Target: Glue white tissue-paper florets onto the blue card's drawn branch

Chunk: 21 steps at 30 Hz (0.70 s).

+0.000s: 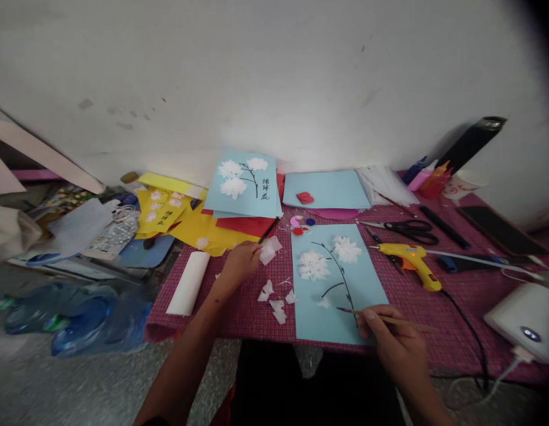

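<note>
My right hand [392,337] is closed around a thin paintbrush [390,319], its dark tip pointing left over the lower part of a light blue sheet [319,328]. On that sheet are two white paper flowers [313,265], a dark painted branch [341,269] and a small white piece near the brush tip. My left hand [239,265] has its fingers together at some thin white paper pieces [270,249]. A black stick-like tool [269,229] shows just beyond those fingertips; whether it is held cannot be made out. Several white scraps [278,310] lie between the hands.
A finished-looking blue flower card [243,201] leans by the wall. Right of the sheet lie scissors [412,231], a yellow glue gun [410,260] with a cord, a phone [500,229] and a white box-like device [525,322]. A white paper roll [189,284] rests at the left table edge.
</note>
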Motion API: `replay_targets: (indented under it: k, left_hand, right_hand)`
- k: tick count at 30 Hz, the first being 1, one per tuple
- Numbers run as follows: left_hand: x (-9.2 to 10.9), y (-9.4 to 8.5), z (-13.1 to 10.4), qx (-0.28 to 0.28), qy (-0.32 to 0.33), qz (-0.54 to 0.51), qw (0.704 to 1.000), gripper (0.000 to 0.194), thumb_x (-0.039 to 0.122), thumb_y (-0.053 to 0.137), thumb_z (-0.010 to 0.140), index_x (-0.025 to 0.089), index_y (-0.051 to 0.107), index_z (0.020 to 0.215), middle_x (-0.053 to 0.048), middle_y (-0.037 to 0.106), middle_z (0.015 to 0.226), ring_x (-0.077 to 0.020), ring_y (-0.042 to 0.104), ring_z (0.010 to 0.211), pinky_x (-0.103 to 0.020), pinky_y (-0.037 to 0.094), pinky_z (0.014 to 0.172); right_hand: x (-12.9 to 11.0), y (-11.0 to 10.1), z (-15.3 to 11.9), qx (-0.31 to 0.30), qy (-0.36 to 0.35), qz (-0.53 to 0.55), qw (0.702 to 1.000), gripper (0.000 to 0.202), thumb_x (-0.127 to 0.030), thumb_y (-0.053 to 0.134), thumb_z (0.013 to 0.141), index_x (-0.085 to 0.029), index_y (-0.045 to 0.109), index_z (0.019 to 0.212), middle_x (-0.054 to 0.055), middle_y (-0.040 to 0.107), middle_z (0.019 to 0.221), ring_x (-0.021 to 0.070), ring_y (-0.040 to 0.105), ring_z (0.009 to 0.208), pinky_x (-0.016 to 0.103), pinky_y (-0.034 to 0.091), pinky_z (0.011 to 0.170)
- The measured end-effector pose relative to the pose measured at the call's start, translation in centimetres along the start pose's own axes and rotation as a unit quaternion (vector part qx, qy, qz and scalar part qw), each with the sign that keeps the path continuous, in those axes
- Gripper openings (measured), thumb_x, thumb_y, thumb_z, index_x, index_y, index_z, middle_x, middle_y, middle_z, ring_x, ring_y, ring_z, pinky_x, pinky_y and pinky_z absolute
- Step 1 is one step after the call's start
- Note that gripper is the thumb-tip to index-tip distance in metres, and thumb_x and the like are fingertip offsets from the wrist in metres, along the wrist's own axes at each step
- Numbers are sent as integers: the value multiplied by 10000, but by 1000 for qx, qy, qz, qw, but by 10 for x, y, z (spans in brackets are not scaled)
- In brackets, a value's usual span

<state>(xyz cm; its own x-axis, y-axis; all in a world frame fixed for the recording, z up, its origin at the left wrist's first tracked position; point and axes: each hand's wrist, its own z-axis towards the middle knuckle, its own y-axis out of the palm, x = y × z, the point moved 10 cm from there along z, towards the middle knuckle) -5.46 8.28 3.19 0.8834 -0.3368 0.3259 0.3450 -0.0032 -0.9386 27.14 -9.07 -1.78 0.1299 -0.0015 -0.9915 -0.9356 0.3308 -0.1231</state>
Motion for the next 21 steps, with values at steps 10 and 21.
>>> replay_targets:
  k: [10,21]
  left_hand:
    - [-1,-2,-3,5,4,-15,1000,210,200,547,933,178,756,933,-84,758,935,-218,673,855,-311,463,783]
    - [12,-1,-3,5,-3,21,1000,159,281,598,943,201,735,955,-92,726,997,-250,651,956,-339,461,853]
  right_hand:
    - [0,1,0,-5,3,-7,1000,272,-443,695,908,-231,721,739,33,647,697,187,608,644,286,492,559]
    - [-1,1,-1,-8,-1,-18,1000,293,-451,689,913,-219,713,736,36,644,708,183,607,638,289,502,572]
